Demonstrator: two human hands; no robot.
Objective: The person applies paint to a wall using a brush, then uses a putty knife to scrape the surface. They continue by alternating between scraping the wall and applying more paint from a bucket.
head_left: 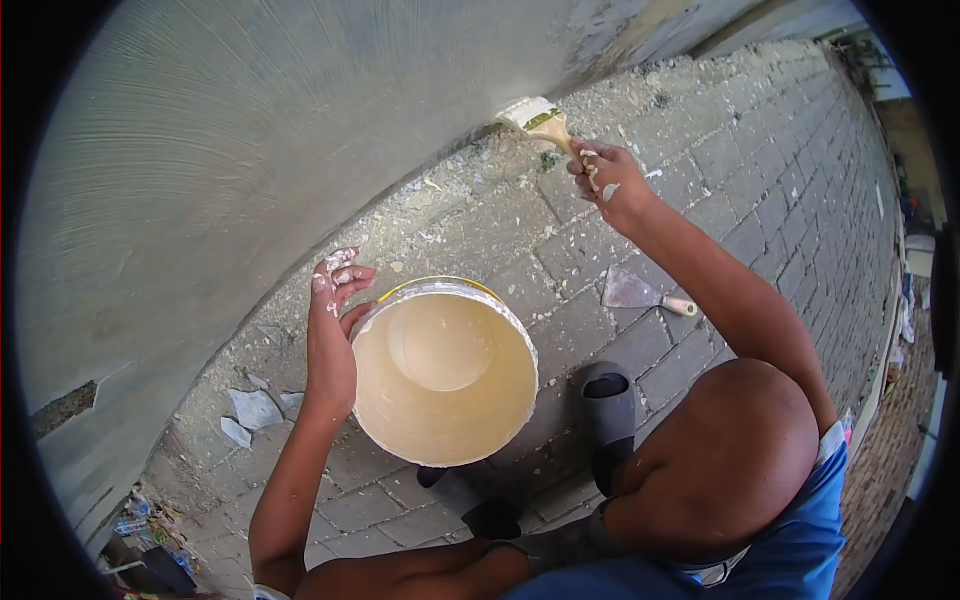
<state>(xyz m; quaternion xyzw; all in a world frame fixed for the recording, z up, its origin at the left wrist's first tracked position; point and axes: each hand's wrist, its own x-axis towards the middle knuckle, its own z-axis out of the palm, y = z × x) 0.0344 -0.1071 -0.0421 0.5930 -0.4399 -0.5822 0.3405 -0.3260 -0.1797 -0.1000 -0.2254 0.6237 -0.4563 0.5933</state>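
My right hand (608, 180) is closed round the wooden handle of a paintbrush (549, 124). White paint coats the bristles, which press against the foot of the grey wall (250, 130). Spatters of white mark my right fingers and the back of that hand. At the left side of the bucket (440, 420), my left hand (335, 320) has its paint-smeared fingers apart, the thumb at the rim. Cream residue covers the bucket's inside, and its yellow handle lies along the far rim. A putty knife (640, 292) rests on the paving to the bucket's right.
Grey paving blocks (720, 210) run alongside the wall, speckled with white flakes. Broken pale chips (254, 409) lie left of the bucket. Litter (160, 535) is at the lower left. My sandalled feet (606, 410) are close behind the bucket.
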